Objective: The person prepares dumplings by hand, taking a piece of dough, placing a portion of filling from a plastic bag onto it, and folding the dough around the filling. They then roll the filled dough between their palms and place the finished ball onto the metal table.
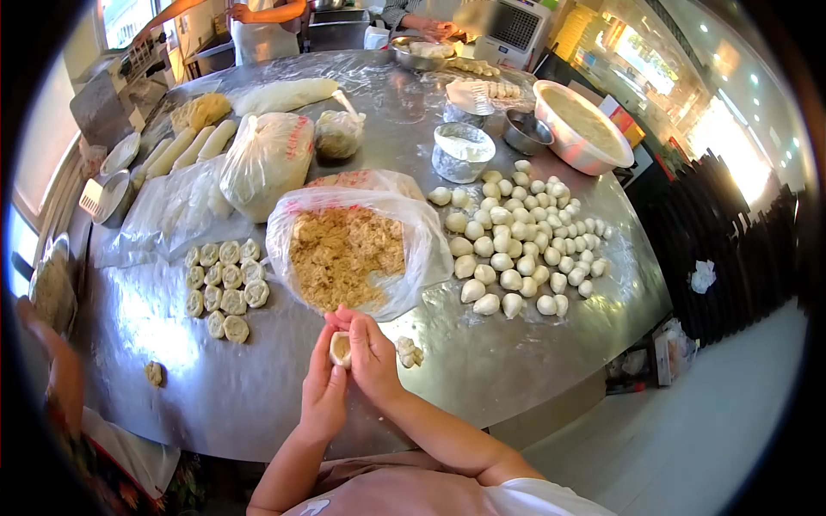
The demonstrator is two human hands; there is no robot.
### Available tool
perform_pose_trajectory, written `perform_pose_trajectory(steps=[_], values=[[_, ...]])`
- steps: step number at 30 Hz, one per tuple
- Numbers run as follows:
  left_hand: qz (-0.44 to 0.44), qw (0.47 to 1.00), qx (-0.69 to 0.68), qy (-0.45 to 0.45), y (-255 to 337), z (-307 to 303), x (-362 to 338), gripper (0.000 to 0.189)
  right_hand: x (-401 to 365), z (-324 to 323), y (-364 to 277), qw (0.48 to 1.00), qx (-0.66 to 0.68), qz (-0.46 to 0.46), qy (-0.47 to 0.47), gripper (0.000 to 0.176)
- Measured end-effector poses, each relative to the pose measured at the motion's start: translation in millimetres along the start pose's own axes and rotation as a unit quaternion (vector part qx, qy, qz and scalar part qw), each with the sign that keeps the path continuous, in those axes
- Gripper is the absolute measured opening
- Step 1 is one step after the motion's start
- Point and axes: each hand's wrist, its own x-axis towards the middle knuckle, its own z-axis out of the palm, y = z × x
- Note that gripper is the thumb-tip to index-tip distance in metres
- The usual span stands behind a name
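Between both hands, near the table's front edge, is a small dough cup (341,347) with tan filling showing in its opening. My left hand (324,391) holds its left side with the fingers wrapped round it. My right hand (370,357) closes on it from the right, fingertips meeting above it. Just beyond my fingertips lies an open plastic bag (417,249) of crumbly brown filling (344,254). A few dough scraps (409,352) rest right of my right hand. Many white dough balls (511,280) are spread to the right, and flattened filled rounds (232,301) sit in rows at the left.
Behind the filling are a tied bag (265,163), dough rolls (194,148), a flour tub (463,155), a metal bowl (527,133) and a large basin (581,129). Co-workers' arms (267,13) show at the far edge; another person's arm (60,361) is at the left.
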Motion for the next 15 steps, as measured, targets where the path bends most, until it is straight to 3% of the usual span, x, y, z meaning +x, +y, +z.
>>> perform_pose_trajectory(steps=[2, 5, 9, 10, 13, 15], values=[[0.104, 0.962, 0.252, 0.029, 0, -6, 2, 0.038, 4, 14, -8, 0.998, 0.059, 0.004, 0.033, 0.063], [0.191, 0.917, 0.347, 0.05, -11, -10, 6, 0.032, -12, 19, -14, 0.996, 0.075, 0.021, 0.053, 0.064], [0.258, 0.875, 0.41, 0.014, -11, -12, 10, 0.052, -15, 23, -14, 0.998, 0.022, 0.059, 0.019, 0.062], [0.244, 0.892, 0.381, 0.022, -10, -11, 10, 0.057, -17, 23, -13, 0.994, 0.022, 0.105, 0.038, 0.048], [0.2, 0.936, 0.286, 0.052, -3, -5, 8, 0.075, -18, 15, -18, 0.987, -0.124, 0.096, 0.029, 0.034], [0.158, 0.961, 0.215, 0.07, -1, -4, 7, 0.084, -18, 15, -23, 0.983, -0.183, 0.008, 0.035, 0.03]])
